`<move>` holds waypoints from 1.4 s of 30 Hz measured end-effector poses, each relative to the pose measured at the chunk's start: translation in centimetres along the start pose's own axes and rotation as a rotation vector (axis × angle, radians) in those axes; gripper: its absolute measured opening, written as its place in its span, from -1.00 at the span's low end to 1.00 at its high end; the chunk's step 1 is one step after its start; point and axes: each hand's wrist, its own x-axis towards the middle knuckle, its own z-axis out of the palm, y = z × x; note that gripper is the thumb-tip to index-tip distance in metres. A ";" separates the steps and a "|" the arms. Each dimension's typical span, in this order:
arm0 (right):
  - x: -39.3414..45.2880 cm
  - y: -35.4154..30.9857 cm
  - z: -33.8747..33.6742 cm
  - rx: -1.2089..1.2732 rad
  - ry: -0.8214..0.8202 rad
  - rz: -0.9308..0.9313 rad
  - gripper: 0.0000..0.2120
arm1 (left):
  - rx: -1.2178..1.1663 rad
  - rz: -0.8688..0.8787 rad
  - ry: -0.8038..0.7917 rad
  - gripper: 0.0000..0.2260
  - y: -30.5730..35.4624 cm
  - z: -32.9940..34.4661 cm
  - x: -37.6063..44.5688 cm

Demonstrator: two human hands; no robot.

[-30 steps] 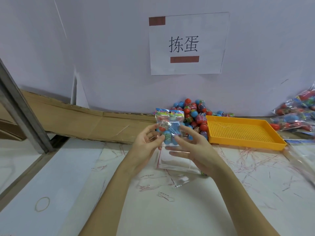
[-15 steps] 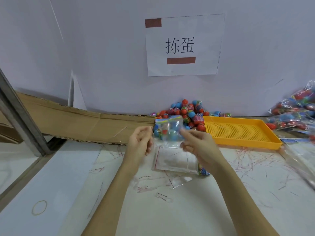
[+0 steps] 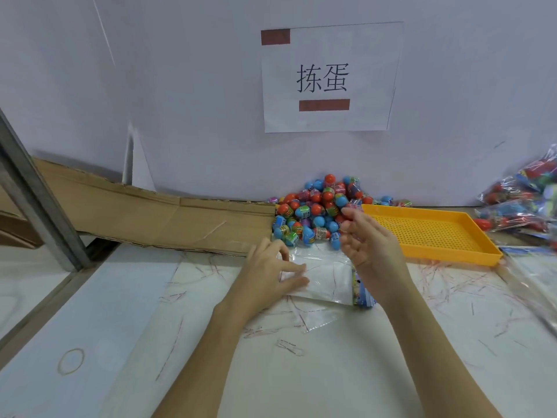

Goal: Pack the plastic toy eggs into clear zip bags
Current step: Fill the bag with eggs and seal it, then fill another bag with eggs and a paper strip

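A: What's in front of you, biggest first?

B: The white table, the yellow tray at your right, then the heap of toy eggs against the wall beside it.

A: And the bags?

B: An empty stack of clear zip bags lies flat before the heap — your left hand rests on it, fingers straight. Your right hand hovers by the eggs, fingers loosely spread, holding nothing.

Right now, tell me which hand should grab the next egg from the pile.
The right hand: it hangs open right beside the egg pile, while the left hand is pressing on the empty bags.
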 end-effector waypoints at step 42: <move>-0.7 3.7 1.6 -1.104 0.061 -0.233 -0.76 | -0.992 -0.405 0.455 -0.63 0.1 -2.7 0.7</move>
